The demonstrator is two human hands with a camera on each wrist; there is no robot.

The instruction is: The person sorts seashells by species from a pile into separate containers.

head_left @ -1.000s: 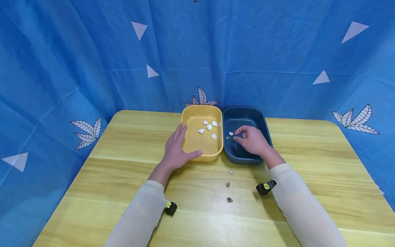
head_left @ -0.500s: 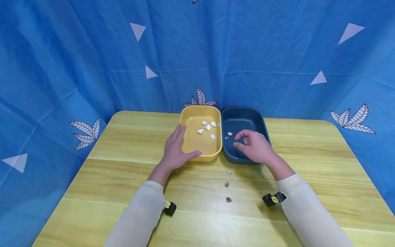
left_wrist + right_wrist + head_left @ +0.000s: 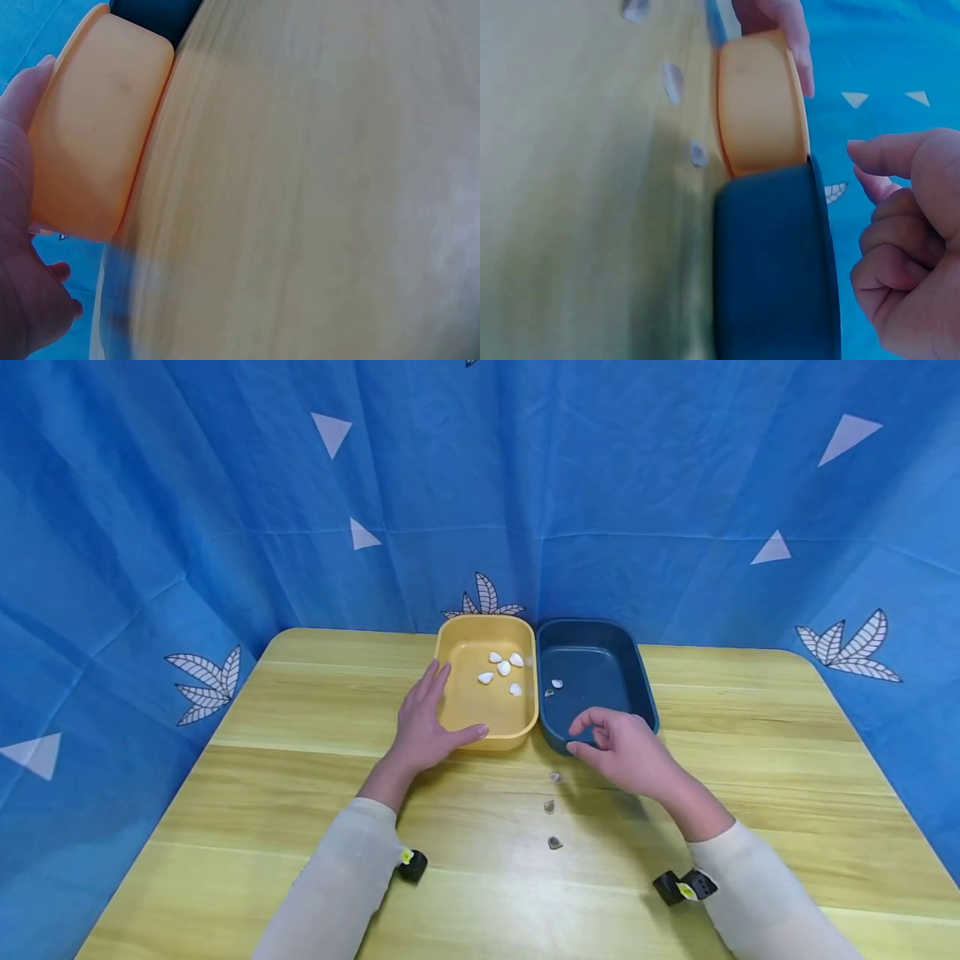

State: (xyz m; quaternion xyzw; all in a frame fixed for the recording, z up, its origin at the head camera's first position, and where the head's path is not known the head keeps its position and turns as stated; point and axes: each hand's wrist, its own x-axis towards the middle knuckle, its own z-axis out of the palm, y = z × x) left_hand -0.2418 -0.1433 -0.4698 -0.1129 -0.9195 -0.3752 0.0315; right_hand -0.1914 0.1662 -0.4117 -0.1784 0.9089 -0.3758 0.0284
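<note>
My left hand (image 3: 428,721) spans the near left corner of a yellow plastic box (image 3: 487,741), fingers straight along its side and thumb over the near rim. Several small white shell-like pieces (image 3: 504,668) lie inside. Beside it stands a dark blue box (image 3: 642,664) with one whitish piece (image 3: 557,684) and one darker piece (image 3: 549,693) near its left wall. My right hand (image 3: 628,752) hovers over the blue box's near edge, thumb and forefinger apart with nothing between them, the other fingers bent. In the right wrist view, the right hand (image 3: 919,240) is seen beyond the blue box.
Three small flat pieces lie in a row on the wooden table (image 3: 315,827) before the boxes: a pale one (image 3: 555,777), a brownish one (image 3: 550,807) and a dark one (image 3: 554,842). A blue patterned curtain (image 3: 450,468) hangs behind the table.
My right hand has drawn back toward me from inside the blue box to its near edge, the gap between thumb and forefinger widening. The left hand keeps its place on the yellow box.
</note>
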